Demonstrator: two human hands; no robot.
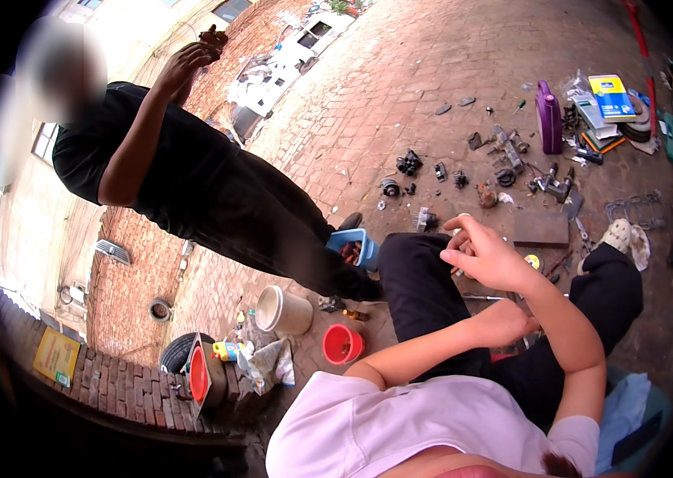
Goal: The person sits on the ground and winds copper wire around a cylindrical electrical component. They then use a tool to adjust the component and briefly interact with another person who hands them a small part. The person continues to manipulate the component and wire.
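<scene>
My right hand [483, 256] is raised over my knee, its fingers loosely curled. A small pale thing shows near its thumb, too small to name. Below it, my left hand [504, 323] lies by my lap with its fingers bent in; whatever they close around is hidden. A thin metal rod [481, 297] shows between the two arms. Just beyond my hands sits a flat brown metal block [541, 229]. Several dark machine parts [507, 151] lie scattered on the paved ground past my knees.
Another person in dark clothes [193, 175] stands at left, hands raised together. By their feet are a blue basin [367, 253] with parts inside, a white bucket [282, 311] and a red bucket [342, 344]. A purple jug [548, 118] and a yellow-blue box [610, 97] stand far right.
</scene>
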